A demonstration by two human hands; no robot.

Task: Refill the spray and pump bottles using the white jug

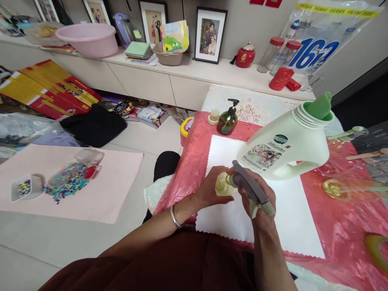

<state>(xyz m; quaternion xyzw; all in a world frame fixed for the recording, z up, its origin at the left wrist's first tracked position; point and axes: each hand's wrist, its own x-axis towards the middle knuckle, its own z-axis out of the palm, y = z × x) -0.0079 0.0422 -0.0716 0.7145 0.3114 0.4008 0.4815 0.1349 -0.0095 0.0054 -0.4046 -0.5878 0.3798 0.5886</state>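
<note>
While the head view is looking down over the desk (pixel 345 230), the left hand (pixel 212 188) is curling its fingers round a ribbed, see-through yellowish spray bottle (pixel 223 186), and the right hand (pixel 263 198) is clasping the smooth grey trigger head (pixel 249 184), fingers bent round it. Bottle and head are meeting at the neck, slanting above a white mat (pixel 294 222); how tightly they're joining, I cannot tell. Scalloped edges are running round that matte sheet, and crinkled, glossy red plastic (pixel 333 210) is spreading beneath. Just beyond the hands, a bulky pale-green jug (pixel 287 141) is crowding the far side, its threaded mouth holding a green plastic piece (pixel 318 107). A rounded dark-green pump bottle (pixel 227 121) is standing near the mat's far-left corner. Smooth mat is opening out rightward past the right wrist, while the desk's left edge is dropping toward the floor (pixel 136 173).
</note>
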